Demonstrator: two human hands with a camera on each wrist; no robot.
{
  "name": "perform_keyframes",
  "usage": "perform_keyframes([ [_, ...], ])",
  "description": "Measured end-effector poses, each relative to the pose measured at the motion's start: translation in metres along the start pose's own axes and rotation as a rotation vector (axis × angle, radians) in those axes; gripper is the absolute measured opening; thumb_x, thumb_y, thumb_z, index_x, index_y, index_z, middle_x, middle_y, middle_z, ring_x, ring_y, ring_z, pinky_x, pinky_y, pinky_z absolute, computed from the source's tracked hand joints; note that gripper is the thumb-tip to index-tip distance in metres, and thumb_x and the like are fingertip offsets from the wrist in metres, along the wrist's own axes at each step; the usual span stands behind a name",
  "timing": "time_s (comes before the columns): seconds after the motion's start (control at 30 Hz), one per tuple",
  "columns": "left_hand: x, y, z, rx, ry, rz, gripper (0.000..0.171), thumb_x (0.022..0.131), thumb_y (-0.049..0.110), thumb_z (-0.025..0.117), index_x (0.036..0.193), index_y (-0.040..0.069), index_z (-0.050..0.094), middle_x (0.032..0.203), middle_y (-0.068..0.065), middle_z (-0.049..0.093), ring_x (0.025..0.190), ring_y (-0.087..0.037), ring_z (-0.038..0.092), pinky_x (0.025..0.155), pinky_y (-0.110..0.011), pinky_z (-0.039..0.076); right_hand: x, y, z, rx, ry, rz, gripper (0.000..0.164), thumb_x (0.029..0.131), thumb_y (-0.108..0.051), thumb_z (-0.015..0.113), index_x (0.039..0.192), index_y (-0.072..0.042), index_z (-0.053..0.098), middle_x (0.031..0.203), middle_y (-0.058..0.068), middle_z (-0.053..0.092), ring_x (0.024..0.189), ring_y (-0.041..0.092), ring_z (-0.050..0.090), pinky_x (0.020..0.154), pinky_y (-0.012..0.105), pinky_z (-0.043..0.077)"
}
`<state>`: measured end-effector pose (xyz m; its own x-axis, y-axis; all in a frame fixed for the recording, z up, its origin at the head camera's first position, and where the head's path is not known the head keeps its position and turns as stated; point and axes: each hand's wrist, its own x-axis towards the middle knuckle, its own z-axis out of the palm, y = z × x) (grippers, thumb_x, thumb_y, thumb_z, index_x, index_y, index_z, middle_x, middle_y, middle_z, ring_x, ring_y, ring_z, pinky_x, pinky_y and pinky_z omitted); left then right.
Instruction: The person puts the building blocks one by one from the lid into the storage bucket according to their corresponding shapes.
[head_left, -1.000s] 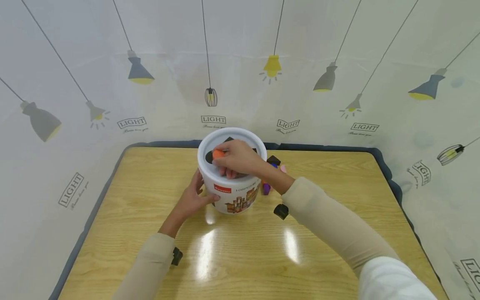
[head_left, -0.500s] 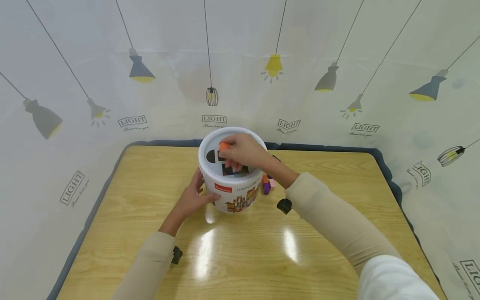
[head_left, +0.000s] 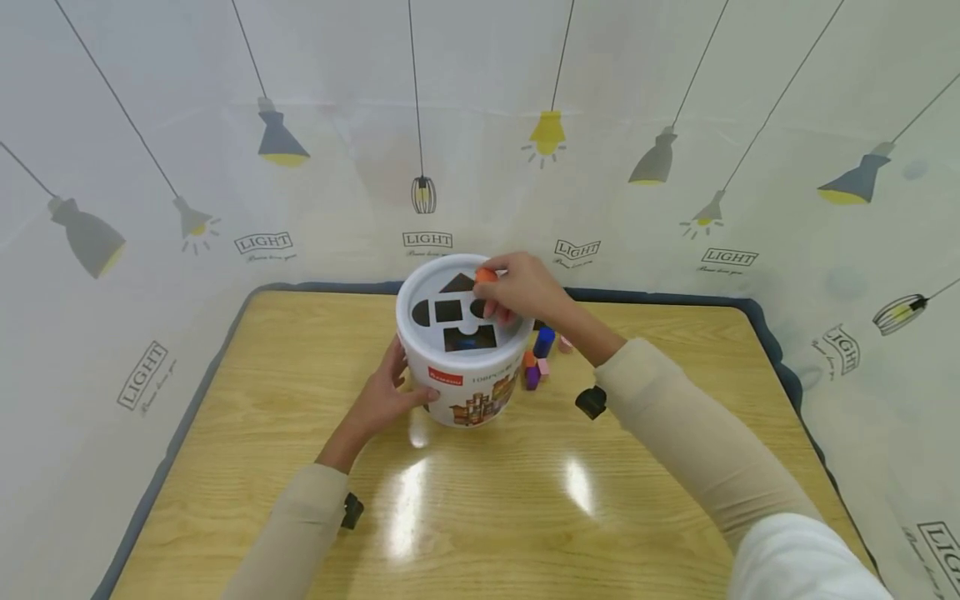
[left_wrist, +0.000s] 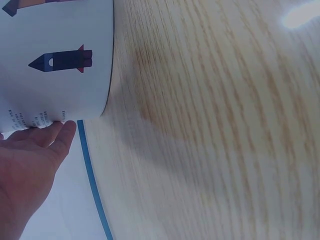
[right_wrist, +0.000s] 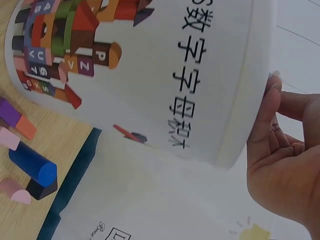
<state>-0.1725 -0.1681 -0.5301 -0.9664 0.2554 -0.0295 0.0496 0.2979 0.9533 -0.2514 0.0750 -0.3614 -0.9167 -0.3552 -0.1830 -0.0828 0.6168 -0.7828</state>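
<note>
- White bucket [head_left: 482, 382] upright on the wooden table [head_left: 480, 517], toward the far edge; wall printed with a block-built castle, a red label and lettering.
- White lid [head_left: 431, 337] on top, with dark cut-outs: triangle, half-round, square, notched rectangle; one more at right, partly covered by fingers. Something blue shows through the notched one.
- Right hand [head_left: 527, 288] over the lid's right side, thumb and fingers pinching an orange block [head_left: 486, 275]. Block sits above the lid beside the triangle; whether it touches the lid, cannot tell.
- Left hand [head_left: 386, 402] at the bucket's left side, thumb spread across the front, fingers laid fairly straight against the wall.
- Loose blocks just right of the bucket: blue cylinder [head_left: 544, 342], smaller orange piece [head_left: 530, 358], purple block [head_left: 532, 379], pink block [head_left: 543, 368], a second pink piece [right_wrist: 15, 191], black block [right_wrist: 42, 188] touching the cylinder in the right wrist view.
- Beige sleeves [head_left: 675, 442] on both forearms.
- Lamp-printed cloth [head_left: 495, 67] behind.
</note>
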Motion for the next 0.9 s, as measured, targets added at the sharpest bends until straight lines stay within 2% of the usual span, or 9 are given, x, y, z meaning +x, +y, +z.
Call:
perform_keyframes([
  [0.17, -0.001, 0.0, 0.001, -0.016, 0.001, -0.016, 0.11, 0.075, 0.036, 0.084, 0.149, 0.056, 0.005, 0.161, 0.004, 0.02, 0.146, -0.032, 0.024, 0.114, -0.062, 0.026, -0.001, 0.005, -0.008, 0.02, 0.022, 0.014, 0.025, 0.091, -0.02, 0.065, 0.115, -0.009, 0.066, 0.071, 0.011, 0.067, 0.052, 0.021, 0.061, 0.051, 0.03, 0.057],
  [0.37, -0.003, 0.005, 0.001, -0.025, -0.014, -0.011, 0.111, 0.077, 0.03, 0.083, 0.151, 0.051, 0.004, 0.162, 0.003, 0.019, 0.147, -0.032, 0.021, 0.115, -0.061, 0.024, -0.002, 0.01, -0.014, 0.026, 0.019, 0.017, 0.023, 0.092, -0.021, 0.065, 0.112, -0.009, 0.068, 0.071, 0.012, 0.067, 0.052, 0.021, 0.062, 0.051, 0.03, 0.057],
  [0.63, -0.012, 0.033, -0.002, -0.044, -0.043, -0.015, 0.111, 0.08, 0.022, 0.081, 0.156, 0.037, 0.003, 0.162, -0.008, 0.019, 0.147, -0.036, 0.019, 0.116, -0.061, 0.022, -0.001, 0.016, -0.017, 0.056, 0.003, 0.015, 0.018, 0.091, -0.02, 0.065, 0.104, -0.009, 0.07, 0.072, 0.013, 0.067, 0.053, 0.023, 0.062, 0.052, 0.032, 0.058],
  [0.7, -0.011, 0.03, -0.002, -0.039, -0.037, -0.019, 0.111, 0.079, 0.024, 0.082, 0.156, 0.039, 0.003, 0.162, -0.006, 0.02, 0.147, -0.035, 0.02, 0.116, -0.061, 0.022, -0.001, 0.016, -0.016, 0.044, -0.004, 0.015, 0.02, 0.091, -0.022, 0.066, 0.105, -0.009, 0.07, 0.073, 0.013, 0.067, 0.054, 0.023, 0.063, 0.052, 0.033, 0.058],
  [0.9, -0.003, 0.004, 0.001, -0.017, -0.009, -0.012, 0.109, 0.078, 0.033, 0.082, 0.15, 0.054, 0.003, 0.162, 0.002, 0.02, 0.147, -0.032, 0.022, 0.115, -0.061, 0.024, -0.001, 0.011, -0.014, -0.013, -0.059, 0.021, 0.033, 0.089, -0.023, 0.069, 0.118, -0.008, 0.067, 0.071, 0.011, 0.068, 0.052, 0.021, 0.061, 0.05, 0.03, 0.056],
])
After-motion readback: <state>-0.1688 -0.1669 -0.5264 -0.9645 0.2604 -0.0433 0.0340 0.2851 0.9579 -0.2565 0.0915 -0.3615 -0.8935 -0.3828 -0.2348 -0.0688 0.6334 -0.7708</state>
